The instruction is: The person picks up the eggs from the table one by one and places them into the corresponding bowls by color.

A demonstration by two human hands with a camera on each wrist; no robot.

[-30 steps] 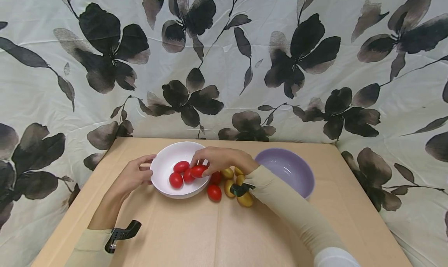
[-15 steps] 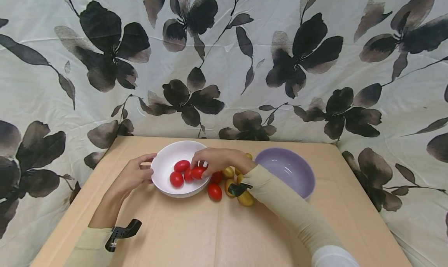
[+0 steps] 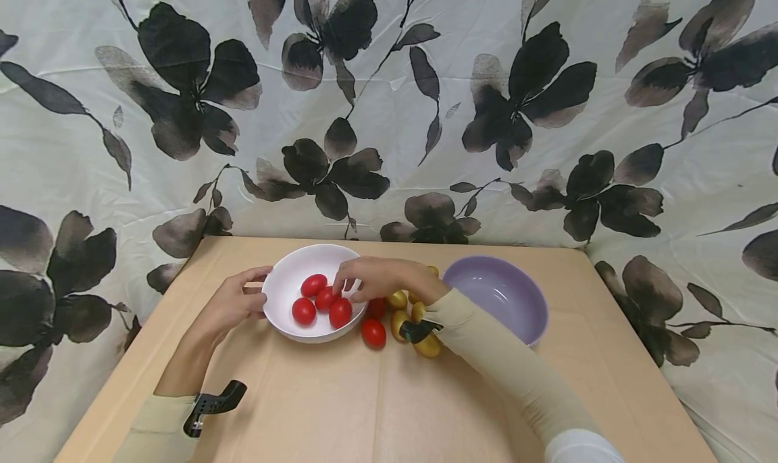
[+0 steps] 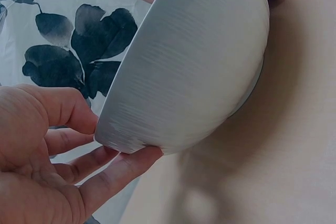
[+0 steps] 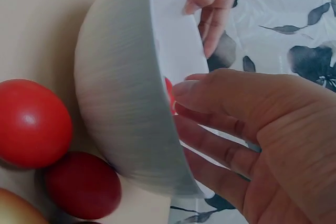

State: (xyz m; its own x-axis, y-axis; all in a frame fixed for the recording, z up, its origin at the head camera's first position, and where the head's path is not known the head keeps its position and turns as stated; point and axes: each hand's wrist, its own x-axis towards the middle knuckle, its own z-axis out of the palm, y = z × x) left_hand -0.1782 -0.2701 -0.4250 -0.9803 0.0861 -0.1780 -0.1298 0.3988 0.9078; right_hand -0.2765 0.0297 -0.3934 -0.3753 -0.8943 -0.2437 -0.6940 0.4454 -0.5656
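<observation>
My left hand [image 3: 234, 300] holds the side of a white bowl [image 3: 282, 284], its fingers and thumb at the rim, as the left wrist view shows up close. Inside that bowl lie several red tomatoes [image 3: 313, 285], smooth and oval. My right hand [image 3: 385, 277] hovers over the bowl's right side with loosely bent fingers and nothing between them. Just below its fingertips one tomato [image 3: 340, 312] sits in the bowl. In the right wrist view the fingers reach over the rim, and a sliver of red shows by the thumb [image 5: 191, 90].
Right of the white bowl, two red tomatoes [image 3: 373, 333] lie on the wooden-coloured table [image 3: 304, 395]. Several yellow tomatoes [image 3: 428, 345] are beside them, partly under my right wrist. A purple bowl [image 3: 486, 284] stands farther right. A floral cloth [image 3: 425, 112] hangs behind.
My right hand has let go of a red tomato, which dropped into the white bowl and lies nearer its front. The left hand stays at the rim.
</observation>
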